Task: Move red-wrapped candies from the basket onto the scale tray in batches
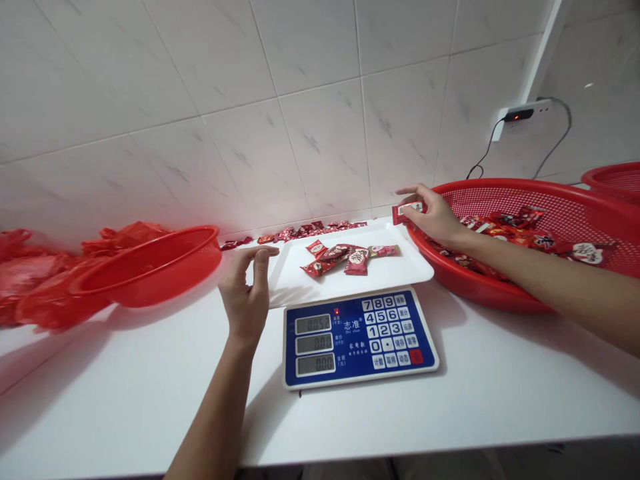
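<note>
My right hand [433, 217] is shut on a red wrapped sweet packet [409, 213], pinching it between thumb and fingers just over the rim of a wide red mesh basket [480, 188]. Many red-wrapped sweets [505, 232] lie in that basket. My left hand [247, 287] hangs empty beside the left edge of a white tray [395, 269], its fingers apart and curved. Several similar packets [336, 260] lie heaped on the tray, which rests on a blue digital scale [360, 339]. The scale's displays show small digits.
A red plastic basin [150, 267] and crumpled red bags [35, 287] sit at the left. Loose red sweets [300, 233] line the wall behind the tray. Another red basket [615, 180] stands far right, below a wall socket [517, 117] with cables. The counter is white.
</note>
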`<action>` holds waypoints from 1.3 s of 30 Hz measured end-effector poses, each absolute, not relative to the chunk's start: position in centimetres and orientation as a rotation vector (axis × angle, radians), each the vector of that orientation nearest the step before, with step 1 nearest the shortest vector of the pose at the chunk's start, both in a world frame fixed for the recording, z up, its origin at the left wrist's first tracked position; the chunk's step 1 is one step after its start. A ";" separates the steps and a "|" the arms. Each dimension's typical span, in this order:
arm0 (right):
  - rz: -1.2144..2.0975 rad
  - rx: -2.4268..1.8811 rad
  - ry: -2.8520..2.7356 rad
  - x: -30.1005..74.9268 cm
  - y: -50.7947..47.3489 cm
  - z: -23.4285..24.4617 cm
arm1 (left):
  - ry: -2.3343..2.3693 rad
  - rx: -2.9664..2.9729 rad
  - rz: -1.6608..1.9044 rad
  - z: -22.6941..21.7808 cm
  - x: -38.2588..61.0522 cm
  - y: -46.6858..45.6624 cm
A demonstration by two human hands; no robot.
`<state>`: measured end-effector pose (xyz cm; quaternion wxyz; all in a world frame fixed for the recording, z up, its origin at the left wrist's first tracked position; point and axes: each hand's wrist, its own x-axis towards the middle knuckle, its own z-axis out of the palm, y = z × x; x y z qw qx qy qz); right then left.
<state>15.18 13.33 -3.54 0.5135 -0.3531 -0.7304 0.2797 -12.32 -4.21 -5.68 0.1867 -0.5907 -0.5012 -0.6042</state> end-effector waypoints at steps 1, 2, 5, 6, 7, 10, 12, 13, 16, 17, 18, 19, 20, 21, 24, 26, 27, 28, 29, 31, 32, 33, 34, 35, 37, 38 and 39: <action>0.680 -0.844 -1.754 15.2 13.3 -3.5 | -1.416 -1.665 -1.700 -5.7 -12.3 -4.2; 0.680 -0.831 -1.754 15.3 13.2 -3.5 | -1.419 -1.666 -1.700 -5.7 -12.3 -4.2; 0.774 -0.698 -1.838 15.4 12.6 -3.3 | -1.429 -1.653 -1.698 -5.8 -12.4 -4.2; 0.872 -0.635 -1.904 15.4 12.4 -3.2 | -1.431 -1.649 -1.696 -5.8 -12.4 -4.1; 0.992 -0.577 -1.975 15.4 12.2 -3.1 | -1.433 -1.647 -1.695 -5.8 -12.4 -4.1; 1.245 -0.495 -2.079 15.2 12.0 -3.0 | -1.430 -1.647 -1.687 -5.8 -12.3 -4.1; 1.208 -0.503 -2.032 15.1 12.5 -3.1 | -1.425 -1.640 -1.685 -5.8 -12.2 -4.1; 1.164 -0.519 -2.001 15.1 12.9 -3.2 | -1.421 -1.636 -1.686 -5.8 -12.2 -4.1; 1.048 -0.599 -1.931 15.4 14.0 -3.4 | -1.415 -1.633 -1.689 -5.8 -12.2 -4.1; 1.026 -0.626 -1.912 15.5 14.2 -3.4 | -1.414 -1.636 -1.689 -5.8 -12.2 -4.1; 1.013 -0.647 -1.895 15.7 14.3 -3.4 | -1.411 -1.639 -1.690 -5.8 -12.2 -4.1; 1.006 -0.662 -1.880 15.7 14.3 -3.5 | -1.407 -1.639 -1.690 -5.8 -12.2 -4.1; 1.006 -0.672 -1.871 15.8 14.3 -3.5 | -1.405 -1.640 -1.691 -5.8 -12.2 -4.1; 1.009 -0.680 -1.867 15.8 14.1 -3.5 | -1.405 -1.639 -1.691 -5.8 -12.2 -4.1; 1.021 -0.706 -1.874 15.6 13.7 -3.5 | -1.419 -1.646 -1.681 -5.7 -12.1 -4.2; 1.031 -0.713 -1.876 15.5 13.6 -3.5 | -1.426 -1.649 -1.675 -5.7 -12.0 -4.2; 1.035 -0.711 -1.874 15.5 13.6 -3.5 | -1.427 -1.649 -1.673 -5.7 -12.0 -4.2; 1.038 -0.707 -1.872 15.5 13.6 -3.6 | -1.428 -1.649 -1.673 -5.7 -12.0 -4.2; 1.038 -0.703 -1.867 15.5 13.6 -3.6 | -1.428 -1.650 -1.674 -5.7 -12.0 -4.2; 1.035 -0.700 -1.861 15.4 13.6 -3.6 | -1.429 -1.656 -1.673 -5.7 -12.0 -4.2; 1.031 -0.697 -1.861 15.3 13.6 -3.6 | -1.430 -1.659 -1.675 -5.7 -12.0 -4.2; 1.024 -0.689 -1.864 15.2 13.6 -3.7 | -1.429 -1.660 -1.675 -5.7 -12.0 -4.2; 1.006 -0.676 -1.867 15.2 13.7 -3.7 | -1.431 -1.660 -1.675 -5.7 -12.0 -4.2; 0.962 -0.666 -1.862 15.3 13.9 -3.7 | -1.431 -1.658 -1.676 -5.7 -12.0 -4.2; 0.754 -0.737 -1.825 15.8 14.6 -3.8 | -1.429 -1.653 -1.679 -5.8 -12.0 -4.2; 0.617 -0.854 -1.830 16.4 15.2 -3.9 | -1.428 -1.651 -1.678 -5.8 -12.0 -4.1; 0.494 -1.014 -1.865 17.0 15.9 -4.0 | -1.429 -1.650 -1.678 -5.8 -12.0 -4.1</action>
